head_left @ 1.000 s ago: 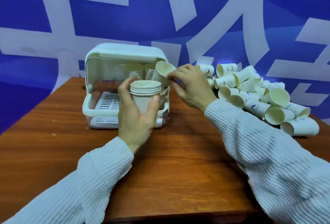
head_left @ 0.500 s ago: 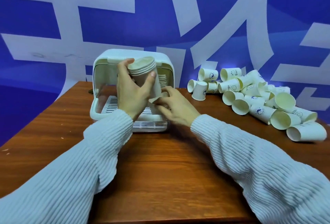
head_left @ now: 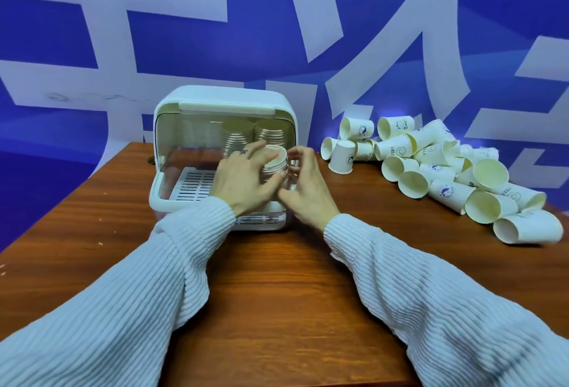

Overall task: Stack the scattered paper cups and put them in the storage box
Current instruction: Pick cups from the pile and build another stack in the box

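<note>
A white storage box (head_left: 184,109) with its front open stands at the far middle of the table. Two tall stacks of paper cups (head_left: 235,137) stand at its back right. My left hand (head_left: 243,177) is wrapped around a short stack of cups (head_left: 275,160) and holds it upright inside the box's front right corner. My right hand (head_left: 308,186) touches the same stack from the right, fingers curled on its side. Loose paper cups (head_left: 431,164) lie in a heap to the right of the box.
The brown wooden table (head_left: 277,294) stretches towards me. A slatted white tray (head_left: 194,183) forms the box floor on the left. A blue and white wall stands close behind the table.
Both hands have moved forward and down, carrying the short stack from above the table into the box's front right corner. The single cup from the right hand has joined the stack.
</note>
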{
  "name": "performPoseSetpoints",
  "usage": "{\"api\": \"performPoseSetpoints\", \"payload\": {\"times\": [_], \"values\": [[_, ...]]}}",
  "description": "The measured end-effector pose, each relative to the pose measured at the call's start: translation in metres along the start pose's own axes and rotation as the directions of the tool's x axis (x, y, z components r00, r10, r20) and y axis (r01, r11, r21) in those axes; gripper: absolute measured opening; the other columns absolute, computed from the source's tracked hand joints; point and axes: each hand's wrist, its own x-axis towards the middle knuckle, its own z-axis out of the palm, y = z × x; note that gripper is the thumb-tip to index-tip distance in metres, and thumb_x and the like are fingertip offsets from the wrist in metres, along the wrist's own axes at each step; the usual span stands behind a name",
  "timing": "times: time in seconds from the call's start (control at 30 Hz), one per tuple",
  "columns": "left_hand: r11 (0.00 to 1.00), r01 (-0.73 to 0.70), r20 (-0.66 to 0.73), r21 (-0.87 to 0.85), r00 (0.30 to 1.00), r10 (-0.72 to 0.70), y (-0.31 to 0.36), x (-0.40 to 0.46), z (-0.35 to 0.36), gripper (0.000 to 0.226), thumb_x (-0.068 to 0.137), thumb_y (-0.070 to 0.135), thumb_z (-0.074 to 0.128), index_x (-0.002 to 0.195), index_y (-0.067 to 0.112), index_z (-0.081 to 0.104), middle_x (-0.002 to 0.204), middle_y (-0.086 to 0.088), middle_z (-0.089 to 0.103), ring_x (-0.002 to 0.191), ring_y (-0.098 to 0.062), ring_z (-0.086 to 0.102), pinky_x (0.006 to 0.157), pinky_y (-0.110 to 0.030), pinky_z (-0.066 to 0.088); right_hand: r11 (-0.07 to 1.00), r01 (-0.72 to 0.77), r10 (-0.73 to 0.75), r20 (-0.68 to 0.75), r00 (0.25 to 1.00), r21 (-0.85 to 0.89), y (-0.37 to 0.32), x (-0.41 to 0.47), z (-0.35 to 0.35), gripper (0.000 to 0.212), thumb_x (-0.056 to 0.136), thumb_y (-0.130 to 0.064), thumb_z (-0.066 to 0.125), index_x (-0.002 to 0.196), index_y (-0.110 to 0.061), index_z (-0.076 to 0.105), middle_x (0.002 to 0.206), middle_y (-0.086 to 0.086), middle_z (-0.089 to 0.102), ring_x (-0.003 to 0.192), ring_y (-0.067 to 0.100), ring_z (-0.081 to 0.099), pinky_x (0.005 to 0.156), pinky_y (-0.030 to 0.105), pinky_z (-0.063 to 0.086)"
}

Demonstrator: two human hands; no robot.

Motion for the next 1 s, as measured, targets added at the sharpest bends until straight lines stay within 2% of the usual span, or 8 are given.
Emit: {"api": "performPoseSetpoints", "payload": {"times": [0.1, 0.2, 0.27, 0.4, 0.47, 0.6, 0.73, 1.0], "values": [[0.982, -0.051, 0.083, 0.180, 0.996, 0.036, 0.004, 0.001, 0.006, 0.065, 0.091, 0.067, 0.024, 0.148, 0.040, 0.044, 0.161, 0.002, 0.041, 0.135, -0.031, 0.049, 0.111, -0.050, 0.035, 0.999, -0.036, 0.035, 0.044, 0.998, 0.025, 0.006, 0.003, -0.004, 0.085, 0.082, -0.023, 0.071, 0.150, -0.040, 0.024, 0.149, 0.001, 0.044, 0.134, 0.015, 0.052, 0.113, 0.045, 0.046], [0.973, -0.063, 0.169, 0.221, 0.985, 0.026, 0.006, 0.007, 0.005, 0.071, 0.091, 0.063, 0.022, 0.153, 0.031, 0.037, 0.164, -0.003, 0.036, 0.139, -0.033, 0.046, 0.113, -0.050, 0.036, 0.998, -0.003, 0.008, 0.064, 0.998, -0.068, 0.002, -0.001, -0.005, 0.076, 0.086, -0.019, 0.064, 0.153, -0.033, 0.032, 0.153, 0.000, 0.042, 0.135, 0.016, 0.049, 0.115, 0.044, 0.043], [0.982, -0.056, 0.183, 0.178, 0.983, 0.023, 0.005, 0.009, 0.003, 0.070, 0.092, 0.060, 0.033, 0.153, 0.026, 0.036, 0.162, -0.005, 0.037, 0.141, -0.032, 0.045, 0.115, -0.049, 0.036, 0.993, 0.020, -0.016, 0.032, 0.999, -0.118, 0.000, -0.007, -0.005, 0.070, 0.087, -0.015, 0.064, 0.151, -0.029, 0.041, 0.153, -0.001, 0.039, 0.133, 0.017, 0.050, 0.114, 0.038, 0.043], [0.999, -0.004, 0.054, 0.053, 0.999, 0.001, 0.012, 0.006, -0.002, 0.070, 0.091, 0.052, 0.059, 0.151, 0.022, 0.042, 0.158, -0.009, 0.039, 0.146, -0.031, 0.037, 0.116, -0.052, 0.036, 0.982, 0.050, -0.066, -0.082, 0.994, -0.185, -0.001, -0.014, -0.013, 0.056, 0.089, -0.019, 0.065, 0.143, -0.024, 0.052, 0.151, -0.002, 0.040, 0.134, 0.016, 0.049, 0.107, 0.022, 0.036], [0.999, -0.035, -0.062, 0.040, 0.997, 0.038, 0.023, 0.001, -0.004, 0.064, 0.090, 0.049, 0.062, 0.146, 0.021, 0.050, 0.157, -0.008, 0.042, 0.150, -0.028, 0.031, 0.118, -0.052, 0.032, 0.981, 0.047, -0.064, -0.086, 0.994, -0.186, 0.001, -0.018, -0.022, 0.053, 0.090, -0.019, 0.063, 0.142, -0.024, 0.053, 0.147, -0.003, 0.044, 0.133, 0.016, 0.050, 0.109, 0.027, 0.040], [0.964, -0.253, -0.265, -0.078, 0.938, 0.225, 0.062, -0.013, 0.006, 0.044, 0.089, 0.036, 0.060, 0.127, 0.015, 0.064, 0.135, -0.007, 0.059, 0.132, -0.029, 0.050, 0.108, -0.051, 0.042, 0.986, 0.024, -0.047, -0.142, 0.989, -0.164, 0.012, -0.027, -0.048, 0.049, 0.090, -0.013, 0.062, 0.138, -0.019, 0.056, 0.137, -0.001, 0.052, 0.126, 0.016, 0.055, 0.108, 0.040, 0.047], [0.915, -0.340, -0.121, -0.218, 0.939, 0.321, 0.113, -0.018, 0.042, 0.040, 0.089, 0.029, 0.059, 0.125, 0.014, 0.065, 0.129, -0.005, 0.062, 0.122, -0.027, 0.055, 0.101, -0.048, 0.048, 0.979, -0.112, 0.080, -0.179, 0.981, -0.173, 0.036, -0.048, -0.083, 0.047, 0.091, -0.008, 0.061, 0.136, -0.020, 0.056, 0.137, -0.002, 0.053, 0.122, 0.018, 0.058, 0.104, 0.038, 0.049], [0.867, -0.265, 0.069, -0.423, 0.944, 0.322, 0.190, -0.020, 0.102, 0.040, 0.095, 0.033, 0.057, 0.133, 0.021, 0.058, 0.132, 0.003, 0.053, 0.125, -0.019, 0.052, 0.101, -0.045, 0.048, 0.840, -0.401, 0.291, -0.319, 0.902, -0.365, 0.092, -0.101, -0.177, 0.041, 0.091, -0.018, 0.061, 0.132, -0.017, 0.061, 0.134, 0.007, 0.057, 0.127, 0.025, 0.054, 0.108, 0.040, 0.043]]}}
